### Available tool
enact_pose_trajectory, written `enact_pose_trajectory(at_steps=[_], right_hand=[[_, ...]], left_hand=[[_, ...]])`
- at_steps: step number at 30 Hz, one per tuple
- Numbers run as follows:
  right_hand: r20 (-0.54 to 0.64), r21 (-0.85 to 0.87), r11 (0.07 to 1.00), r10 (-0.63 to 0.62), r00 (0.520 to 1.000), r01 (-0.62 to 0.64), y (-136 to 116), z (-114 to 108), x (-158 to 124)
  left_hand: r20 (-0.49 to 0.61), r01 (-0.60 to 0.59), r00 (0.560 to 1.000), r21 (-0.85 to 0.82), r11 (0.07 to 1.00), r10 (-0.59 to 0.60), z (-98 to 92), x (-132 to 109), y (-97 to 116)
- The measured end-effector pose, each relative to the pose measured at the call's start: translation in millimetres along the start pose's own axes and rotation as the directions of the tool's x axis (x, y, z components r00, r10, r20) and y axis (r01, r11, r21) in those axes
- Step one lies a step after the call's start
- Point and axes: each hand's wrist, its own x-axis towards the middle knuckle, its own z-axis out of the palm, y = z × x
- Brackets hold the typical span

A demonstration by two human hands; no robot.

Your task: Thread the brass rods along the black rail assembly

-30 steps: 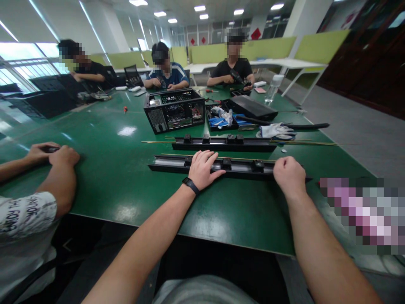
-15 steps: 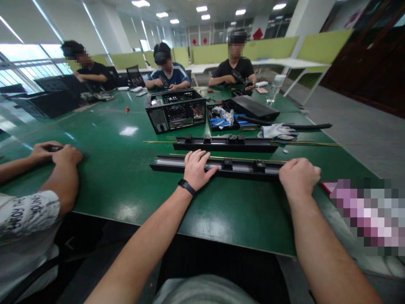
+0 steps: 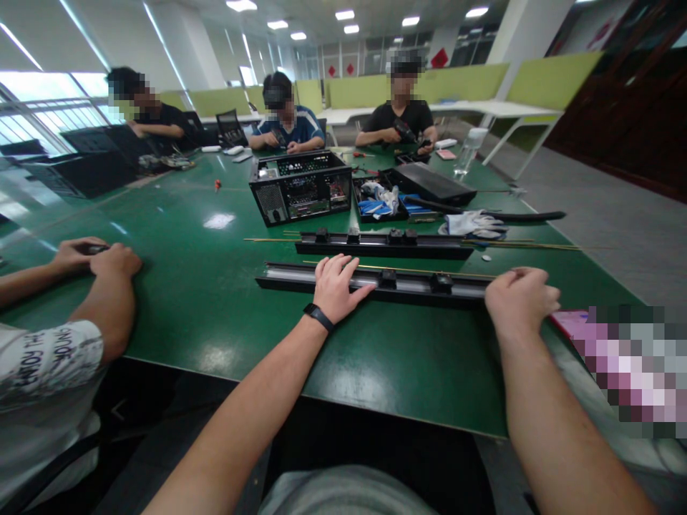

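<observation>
A long black channel rail [image 3: 287, 282] with a pale inner strip lies crosswise before me, small black blocks [image 3: 441, 283] seated in it. My left hand [image 3: 337, 287] rests over its middle, fingers across the channel and thumb along the near side, holding it. At the right end my right hand [image 3: 522, 300] is closed in a fist around the end of a thin brass rod [image 3: 416, 271], which runs along the rail's far edge. The rod's gripped end is hidden. Behind lies a second black rail [image 3: 376, 249] with similar blocks and more thin rods.
An open computer case [image 3: 300, 189] stands behind the rails. Beside it are a tray of gloves [image 3: 378, 200], a white glove [image 3: 475, 224] and a black tube [image 3: 529, 215]. A co-worker's hands [image 3: 115, 259] are at left; several people sit around the green table [image 3: 187, 307].
My right hand has moved right, away from the rail's end, and the brass rod has slid right with it. My left hand stays on the rail.
</observation>
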Motion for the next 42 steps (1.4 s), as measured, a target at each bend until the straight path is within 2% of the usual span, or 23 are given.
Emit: enact_pose_trajectory(at_steps=[4,9,12,16,20,24,35,39,42], right_hand=[[-0.043,-0.031,0.996,0.085,0.995,-0.087,4,-1,5],[-0.012,-0.029,0.999,0.040,0.999,-0.040,4,0,4],[-0.035,-0.002,0.999,0.033,0.999,-0.033,7,3,6],[-0.092,0.034,0.996,0.080,0.993,-0.078,10,3,10],[-0.077,0.019,0.992,0.128,0.989,-0.127,8,-1,9],[-0.033,0.020,0.998,0.055,0.998,-0.054,4,-2,5],[-0.016,-0.116,0.993,-0.009,1.000,0.008,4,2,2],[-0.001,-0.141,0.977,-0.159,0.987,0.157,3,5,-3],[0.015,-0.071,0.947,-0.314,0.949,0.314,3,10,-5]], left_hand=[[-0.003,-0.002,1.000,-0.002,1.000,0.002,-1.2,0,0],[0.011,-0.009,1.000,-0.001,1.000,0.009,-3.4,0,1],[0.010,-0.010,1.000,0.006,1.000,0.010,-4.1,0,1],[0.009,-0.010,1.000,0.007,1.000,0.010,-3.9,0,1],[0.015,-0.008,1.000,0.012,1.000,0.007,-3.3,0,0],[0.010,-0.006,1.000,0.009,1.000,0.005,-3.0,0,0],[0.017,0.004,1.000,0.023,1.000,-0.005,-2.6,0,1],[0.019,0.003,1.000,0.025,1.000,-0.004,-2.1,0,2],[0.020,0.003,1.000,0.027,1.000,-0.003,-2.0,1,2]])
